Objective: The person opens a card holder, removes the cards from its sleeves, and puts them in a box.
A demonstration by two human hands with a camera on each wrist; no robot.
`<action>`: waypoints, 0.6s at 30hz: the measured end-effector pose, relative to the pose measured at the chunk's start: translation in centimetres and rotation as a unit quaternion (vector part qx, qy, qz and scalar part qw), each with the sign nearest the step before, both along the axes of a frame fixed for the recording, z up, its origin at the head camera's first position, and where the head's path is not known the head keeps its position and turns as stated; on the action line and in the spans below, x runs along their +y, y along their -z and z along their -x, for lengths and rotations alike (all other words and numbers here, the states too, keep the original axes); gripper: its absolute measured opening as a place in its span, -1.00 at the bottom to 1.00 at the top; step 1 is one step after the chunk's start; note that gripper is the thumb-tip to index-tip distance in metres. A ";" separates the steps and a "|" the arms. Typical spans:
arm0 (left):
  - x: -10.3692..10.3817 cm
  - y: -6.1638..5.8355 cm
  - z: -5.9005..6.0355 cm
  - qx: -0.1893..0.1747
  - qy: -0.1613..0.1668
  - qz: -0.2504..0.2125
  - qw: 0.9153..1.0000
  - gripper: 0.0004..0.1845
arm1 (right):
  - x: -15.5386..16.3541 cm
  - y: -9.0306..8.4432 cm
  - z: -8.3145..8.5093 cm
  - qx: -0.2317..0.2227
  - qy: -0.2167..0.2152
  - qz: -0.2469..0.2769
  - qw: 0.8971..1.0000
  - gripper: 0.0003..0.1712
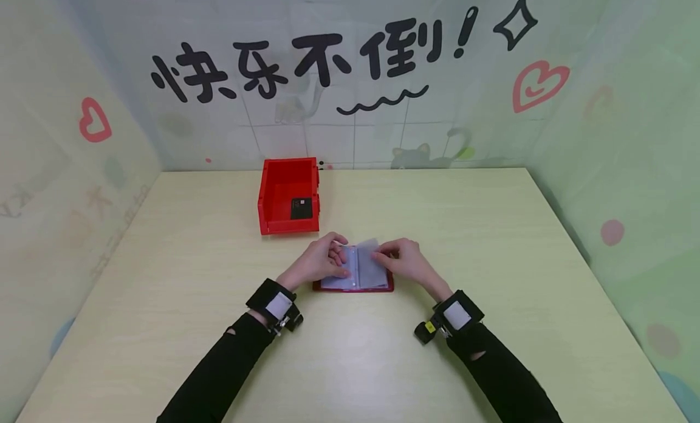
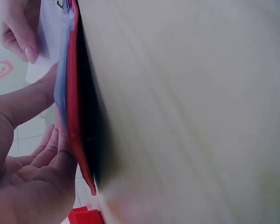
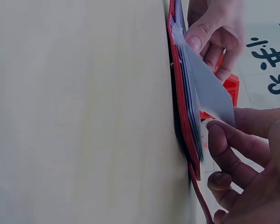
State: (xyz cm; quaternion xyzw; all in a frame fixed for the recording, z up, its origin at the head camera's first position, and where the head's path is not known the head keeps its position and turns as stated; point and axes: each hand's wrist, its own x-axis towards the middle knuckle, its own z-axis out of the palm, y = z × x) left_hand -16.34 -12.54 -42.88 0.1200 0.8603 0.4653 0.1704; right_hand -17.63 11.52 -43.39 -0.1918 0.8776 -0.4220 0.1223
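Observation:
A red-covered card holder with clear plastic sleeves lies spread open on the table. My left hand holds its left half, the thumb pressing on the sleeves and the other fingers bent near the far edge. With thumb and forefinger my right hand pinches the outer corner of one sleeve page. That page is lifted at an angle off the stack in the right wrist view. Below it the other sleeves stay layered against the red cover.
Behind the card holder, to the left, stands a red plastic bin. A small black flat item lies inside it. The pale wooden table meets printed cloth walls at the back and both sides.

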 end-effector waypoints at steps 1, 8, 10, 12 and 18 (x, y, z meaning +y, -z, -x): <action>-0.1 0.1 0.0 -0.001 -0.002 -0.008 1.000 -0.33 | -0.1 0.0 -0.2 0.003 -0.004 0.003 1.000 -0.68; -0.7 0.1 -0.2 0.026 -0.020 -0.017 0.999 -0.45 | -0.7 -0.2 -1.3 0.006 -0.021 0.029 0.999 -0.70; -0.9 0.0 -0.2 0.031 -0.032 -0.012 0.999 -0.52 | -0.9 -0.2 -1.6 0.008 -0.021 0.038 0.999 -0.67; -1.2 -0.1 -0.2 0.031 -0.044 -0.009 0.999 -0.58 | -1.2 -0.3 -1.9 0.010 -0.020 0.047 0.999 -0.62; -2.0 -0.2 0.1 0.011 -0.053 -0.031 0.998 -0.72 | -2.0 -0.1 -2.6 0.045 -0.023 0.044 0.998 -0.53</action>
